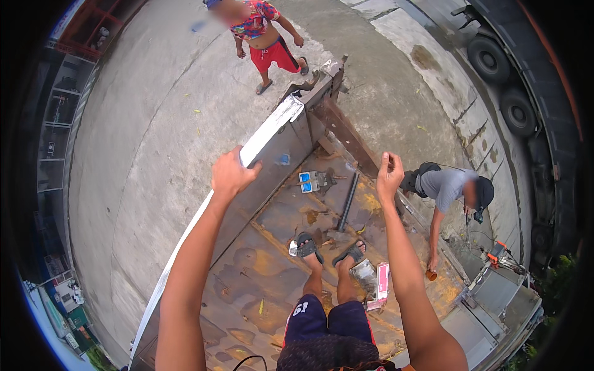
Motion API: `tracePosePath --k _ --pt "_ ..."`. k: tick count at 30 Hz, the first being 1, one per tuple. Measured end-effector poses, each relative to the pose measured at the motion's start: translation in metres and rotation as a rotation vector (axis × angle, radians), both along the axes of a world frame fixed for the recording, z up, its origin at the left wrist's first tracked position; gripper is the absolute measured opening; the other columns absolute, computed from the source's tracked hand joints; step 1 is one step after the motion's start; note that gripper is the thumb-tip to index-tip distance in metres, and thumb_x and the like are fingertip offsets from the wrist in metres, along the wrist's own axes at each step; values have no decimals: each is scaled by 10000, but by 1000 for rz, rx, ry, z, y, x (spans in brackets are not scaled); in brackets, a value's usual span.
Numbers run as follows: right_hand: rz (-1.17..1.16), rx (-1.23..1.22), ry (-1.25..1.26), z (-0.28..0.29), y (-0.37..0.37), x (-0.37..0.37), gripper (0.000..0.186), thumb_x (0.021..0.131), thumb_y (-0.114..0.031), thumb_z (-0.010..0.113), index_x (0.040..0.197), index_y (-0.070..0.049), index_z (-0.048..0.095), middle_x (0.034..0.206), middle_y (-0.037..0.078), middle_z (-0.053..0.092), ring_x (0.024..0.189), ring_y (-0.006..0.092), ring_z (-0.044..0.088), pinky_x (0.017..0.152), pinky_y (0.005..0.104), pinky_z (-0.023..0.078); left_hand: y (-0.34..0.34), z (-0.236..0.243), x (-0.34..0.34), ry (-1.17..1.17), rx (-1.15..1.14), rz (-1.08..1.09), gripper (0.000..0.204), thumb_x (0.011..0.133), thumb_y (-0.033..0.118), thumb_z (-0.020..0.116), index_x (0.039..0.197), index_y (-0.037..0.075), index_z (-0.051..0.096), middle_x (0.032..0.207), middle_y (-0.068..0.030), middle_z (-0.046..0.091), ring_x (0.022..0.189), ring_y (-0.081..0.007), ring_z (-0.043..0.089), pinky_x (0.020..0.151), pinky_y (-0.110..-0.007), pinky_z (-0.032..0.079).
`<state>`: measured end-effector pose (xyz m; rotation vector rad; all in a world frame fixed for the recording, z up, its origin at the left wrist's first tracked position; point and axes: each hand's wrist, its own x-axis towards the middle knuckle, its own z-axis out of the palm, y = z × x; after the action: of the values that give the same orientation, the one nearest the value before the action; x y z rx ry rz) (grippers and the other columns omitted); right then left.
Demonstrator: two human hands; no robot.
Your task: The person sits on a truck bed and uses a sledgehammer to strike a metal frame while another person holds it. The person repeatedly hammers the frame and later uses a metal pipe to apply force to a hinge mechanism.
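Observation:
My left hand [234, 174] is closed over the white top edge [272, 128] of a metal side wall, thumb on the inner side. My right hand [390, 178] is raised above the rusty metal bed, near the brown end beam [346, 133]. Its fingers are pressed together, and whatever they may hold is too small to make out. Below, between my hands, a long-handled sledgehammer [348, 207] lies on the rusty floor [247, 287]. A small white and blue container [308, 182] sits farther left, beside a grey piece.
My sandalled feet stand on the bed near a pink and white box [382, 281]. At the right, a bending co-worker [448, 188] touches an orange-brown cup [431, 275]. Another person [266, 40] walks beyond the wall. A large truck [520, 111] stands far right.

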<state>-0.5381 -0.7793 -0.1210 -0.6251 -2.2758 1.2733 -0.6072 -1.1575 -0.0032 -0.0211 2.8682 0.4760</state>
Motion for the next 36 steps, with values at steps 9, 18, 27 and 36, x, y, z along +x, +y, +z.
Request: tracePosePath --k 9,18,27,36 --pt "-20 -61 -45 -40 13 -69 450 1051 -369 452 1059 33 656 1016 187 667 946 319 635 850 415 471 1 -2 2 27 -13 37 495 713 403 760 1046 42 697 765 -191 696 770 -373 690 736 -465 546" --pt "-262 -127 -279 -69 -27 -97 573 1016 -489 426 968 16 691 870 213 689 869 403 643 801 473 453 0 -2 -1 -13 46 47 472 716 395 760 1001 24 692 783 -223 691 731 -394 678 696 -456 533" --pt "-286 -59 -223 -71 -28 -95 467 976 -410 504 903 15 682 770 210 669 755 422 632 702 481 452 2 -2 -2 64 28 -5 435 744 387 738 974 22 676 673 -144 637 646 -325 649 621 -426 514" --pt "-345 -43 -268 -56 -34 -99 463 960 -413 520 855 11 676 748 206 675 721 422 633 669 467 457 5 2 -3 -20 12 0 432 762 396 759 926 10 656 615 -140 597 560 -320 606 576 -433 475"
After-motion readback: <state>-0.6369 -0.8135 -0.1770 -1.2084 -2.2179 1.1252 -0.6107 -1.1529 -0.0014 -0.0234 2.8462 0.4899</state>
